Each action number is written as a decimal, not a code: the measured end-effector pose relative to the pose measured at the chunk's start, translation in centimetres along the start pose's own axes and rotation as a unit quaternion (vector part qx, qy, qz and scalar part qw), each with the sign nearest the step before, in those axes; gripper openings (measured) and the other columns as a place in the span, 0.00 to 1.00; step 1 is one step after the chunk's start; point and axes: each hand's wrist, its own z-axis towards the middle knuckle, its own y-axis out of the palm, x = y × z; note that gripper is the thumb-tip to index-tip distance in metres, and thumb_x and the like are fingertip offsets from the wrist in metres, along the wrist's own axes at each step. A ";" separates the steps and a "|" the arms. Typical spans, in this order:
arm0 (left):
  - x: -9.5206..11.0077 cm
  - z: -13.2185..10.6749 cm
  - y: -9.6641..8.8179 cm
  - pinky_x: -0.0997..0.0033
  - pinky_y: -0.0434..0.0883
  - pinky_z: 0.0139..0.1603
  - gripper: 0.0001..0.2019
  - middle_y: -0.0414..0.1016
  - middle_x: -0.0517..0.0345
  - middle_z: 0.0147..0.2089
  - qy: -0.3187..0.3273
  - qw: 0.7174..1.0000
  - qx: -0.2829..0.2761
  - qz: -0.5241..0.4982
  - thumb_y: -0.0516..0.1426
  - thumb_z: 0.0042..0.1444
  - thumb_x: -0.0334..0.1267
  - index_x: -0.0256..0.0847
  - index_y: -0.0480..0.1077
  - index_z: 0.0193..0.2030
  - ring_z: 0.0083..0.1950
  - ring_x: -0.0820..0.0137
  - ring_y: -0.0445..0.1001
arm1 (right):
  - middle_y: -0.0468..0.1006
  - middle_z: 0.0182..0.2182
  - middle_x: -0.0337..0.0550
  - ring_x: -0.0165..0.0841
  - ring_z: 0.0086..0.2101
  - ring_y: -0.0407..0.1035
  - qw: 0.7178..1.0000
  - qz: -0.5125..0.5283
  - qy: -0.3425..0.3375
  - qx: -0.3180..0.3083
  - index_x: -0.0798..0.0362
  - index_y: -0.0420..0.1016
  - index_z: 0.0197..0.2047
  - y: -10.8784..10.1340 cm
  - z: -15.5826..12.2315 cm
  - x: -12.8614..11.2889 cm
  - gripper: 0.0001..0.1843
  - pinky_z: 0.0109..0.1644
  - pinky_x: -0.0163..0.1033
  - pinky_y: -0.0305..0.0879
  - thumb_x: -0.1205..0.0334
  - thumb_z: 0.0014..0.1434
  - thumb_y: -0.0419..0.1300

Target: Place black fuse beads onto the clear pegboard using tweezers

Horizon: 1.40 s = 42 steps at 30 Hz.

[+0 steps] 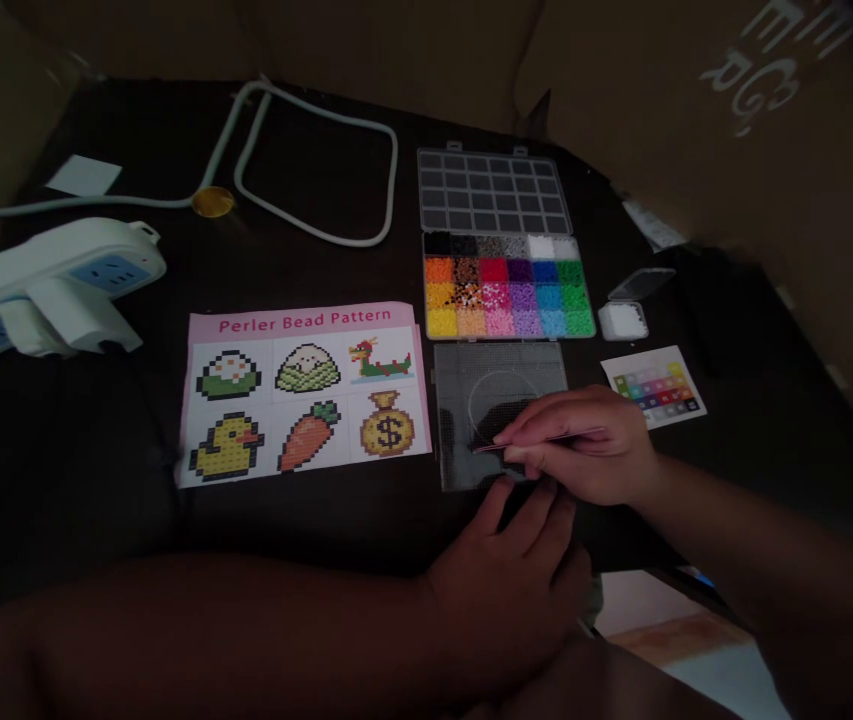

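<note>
Head view: coloured beads [508, 297] in open box [493, 190] just beside pegboard [463, 400].

A dark table [96, 480] is filling most of the view, and its black top is taking what little light is reaching it. Beyond the table's far edge a tan surface [433, 50] is rising; whether wall or upholstery is unclear. Off the table's far right corner a brown panel [808, 180] is showing blurred pale lettering. Below the table's near right corner a pale floor [703, 650] is catching brighter light.
</note>
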 end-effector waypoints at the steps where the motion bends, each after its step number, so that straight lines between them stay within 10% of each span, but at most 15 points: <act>1: 0.0 0.0 0.0 0.43 0.56 0.61 0.14 0.70 0.40 0.61 0.000 1.000 0.001 0.000 0.50 0.66 0.41 0.40 0.72 0.51 0.64 0.51 0.65 | 0.84 0.31 0.43 0.27 0.23 0.76 1.000 0.000 -0.002 0.002 0.53 0.82 0.33 0.0 0.0 0.0 0.05 0.24 0.27 0.74 0.72 0.54 0.68; 31: 0.0 0.1 0.1 0.44 0.57 0.62 0.13 0.74 0.46 0.52 -0.008 1.000 0.005 -0.009 0.52 0.65 0.41 0.40 0.74 0.50 0.56 0.53 0.69 | 0.84 0.33 0.44 0.29 0.32 0.80 0.987 -0.105 -0.116 -0.040 0.53 0.80 0.36 -0.1 -0.2 -0.4 0.06 0.36 0.29 0.78 0.72 0.57 0.66; 42: 0.1 0.0 0.0 0.43 0.56 0.62 0.14 0.72 0.43 0.59 -0.002 1.000 0.005 -0.004 0.51 0.66 0.41 0.39 0.74 0.49 0.63 0.50 0.65 | 0.84 0.33 0.44 0.26 0.24 0.77 0.996 -0.067 -0.059 -0.026 0.53 0.82 0.35 -0.3 0.1 -0.9 0.06 0.28 0.26 0.76 0.73 0.56 0.66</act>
